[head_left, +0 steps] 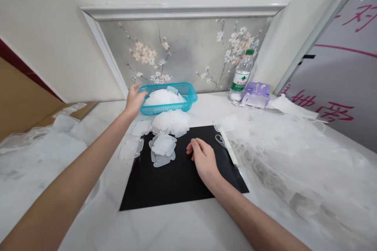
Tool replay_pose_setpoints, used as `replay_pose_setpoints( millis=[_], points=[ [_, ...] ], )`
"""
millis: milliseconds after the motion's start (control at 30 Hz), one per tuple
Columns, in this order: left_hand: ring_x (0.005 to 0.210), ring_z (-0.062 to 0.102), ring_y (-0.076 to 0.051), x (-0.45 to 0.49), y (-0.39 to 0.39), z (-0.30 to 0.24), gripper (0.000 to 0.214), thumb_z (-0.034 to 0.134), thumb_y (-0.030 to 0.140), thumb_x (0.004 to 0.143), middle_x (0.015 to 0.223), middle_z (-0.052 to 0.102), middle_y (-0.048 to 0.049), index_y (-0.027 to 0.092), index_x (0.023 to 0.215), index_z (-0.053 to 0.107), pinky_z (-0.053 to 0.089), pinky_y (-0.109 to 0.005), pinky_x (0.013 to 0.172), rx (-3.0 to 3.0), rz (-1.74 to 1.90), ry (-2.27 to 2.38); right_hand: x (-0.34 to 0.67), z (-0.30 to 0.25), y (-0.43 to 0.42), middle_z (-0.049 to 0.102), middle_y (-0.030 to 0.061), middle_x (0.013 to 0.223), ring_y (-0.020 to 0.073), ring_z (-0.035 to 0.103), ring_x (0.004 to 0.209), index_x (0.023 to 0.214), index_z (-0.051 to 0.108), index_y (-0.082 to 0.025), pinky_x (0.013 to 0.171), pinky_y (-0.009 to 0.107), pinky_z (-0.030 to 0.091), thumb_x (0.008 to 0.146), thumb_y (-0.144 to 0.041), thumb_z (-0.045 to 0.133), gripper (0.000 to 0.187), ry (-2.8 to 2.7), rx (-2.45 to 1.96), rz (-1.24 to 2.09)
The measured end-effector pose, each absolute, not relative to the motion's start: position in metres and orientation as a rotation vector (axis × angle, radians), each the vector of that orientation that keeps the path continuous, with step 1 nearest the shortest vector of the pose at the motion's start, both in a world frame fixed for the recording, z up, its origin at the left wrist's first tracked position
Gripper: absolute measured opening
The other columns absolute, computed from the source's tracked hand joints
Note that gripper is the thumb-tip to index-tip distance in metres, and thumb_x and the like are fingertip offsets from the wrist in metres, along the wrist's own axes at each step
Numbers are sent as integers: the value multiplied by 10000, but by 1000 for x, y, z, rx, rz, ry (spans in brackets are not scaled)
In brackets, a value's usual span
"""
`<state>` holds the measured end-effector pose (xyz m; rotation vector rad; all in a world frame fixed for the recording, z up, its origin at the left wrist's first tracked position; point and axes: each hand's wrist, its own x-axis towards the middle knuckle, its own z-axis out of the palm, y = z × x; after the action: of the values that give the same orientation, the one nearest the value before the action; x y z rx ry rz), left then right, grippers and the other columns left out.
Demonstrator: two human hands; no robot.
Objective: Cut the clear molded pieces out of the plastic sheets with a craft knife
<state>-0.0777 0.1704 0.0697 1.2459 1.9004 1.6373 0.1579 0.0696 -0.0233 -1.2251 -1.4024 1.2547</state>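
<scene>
My left hand (134,99) reaches far forward and grips the left rim of a turquoise plastic basket (185,102) heaped with white translucent pieces. My right hand (202,157) rests palm down on a black mat (182,180), its fingers loosely curled and holding nothing. Between the two hands lies a pile of clear plastic pouches with white filling (163,145), partly on the mat. More of these pouches (171,121) are stacked just in front of the basket.
A heap of white netting (294,153) covers the right side of the white table. A water bottle (242,75) and a purple tissue pack (257,93) stand at the back right. A white stick (229,147) lies at the mat's right edge. Plastic wrap (35,141) lies left.
</scene>
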Motion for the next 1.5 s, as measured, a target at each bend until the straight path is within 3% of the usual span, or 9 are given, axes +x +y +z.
replay_pose_setpoints(
  millis=[100,233,433,700,867,1033,1167,1300,1500],
  points=[
    [1244,401,-185,-72,140,63,423,560,162,708,1347,446,-62,220,1118,471,316,-273,1007,1475,1533,1906,159,-24,70,548,-20,613,117,467,528,627,528,-204,530,244,344,852,-420,392,340,-1403,-1214,1252],
    [1200,464,-258,-55,90,49,375,658,324,700,1236,571,-64,226,1057,596,305,-362,1025,1725,1087,1791,160,-24,68,556,-20,612,118,476,535,629,531,-201,539,245,349,859,-411,395,340,-1421,-1210,1241],
    [1367,224,-302,-37,48,41,585,615,491,736,1489,266,-56,297,1276,504,166,-435,1086,2084,154,1597,161,-21,67,542,-22,607,105,457,502,630,519,-195,531,243,352,859,-423,401,344,-1406,-1204,1277],
    [1009,583,-234,-28,38,52,206,509,311,828,1013,692,-2,278,853,711,273,-403,1033,2087,512,1761,162,-22,66,553,-13,613,117,466,525,625,519,-201,533,245,349,852,-433,404,344,-1407,-1204,1265],
    [719,568,-177,-20,30,71,260,599,390,766,644,595,-4,187,604,611,457,-271,724,1426,966,1758,160,-15,53,630,37,780,180,555,741,802,585,-204,647,284,406,871,-323,407,225,-1932,-1065,879],
    [770,571,-140,-11,27,79,33,599,179,760,831,617,-30,156,745,618,490,-249,735,909,1166,1382,155,-16,42,523,103,1285,234,443,1166,1229,486,-115,981,370,346,852,-211,459,390,-2462,-592,525],
    [535,485,-90,-13,27,77,147,466,80,736,649,521,-13,124,767,603,462,-207,534,542,1249,1157,153,-17,44,577,83,1218,215,490,1109,1192,518,-132,923,368,389,894,-191,423,319,-2612,-619,484],
    [478,435,-77,-19,27,75,214,419,200,784,610,466,-11,110,868,594,442,-197,489,273,1245,835,153,-13,47,634,82,1067,217,547,936,1105,572,-162,762,360,422,900,-148,395,271,-2670,-763,387],
    [968,594,-274,-27,31,69,575,357,510,857,1084,597,-165,118,1270,437,445,-550,861,273,1200,716,154,-15,49,650,60,914,204,541,814,903,623,-179,698,331,377,904,-174,428,195,-2650,-830,191]
  ],
)
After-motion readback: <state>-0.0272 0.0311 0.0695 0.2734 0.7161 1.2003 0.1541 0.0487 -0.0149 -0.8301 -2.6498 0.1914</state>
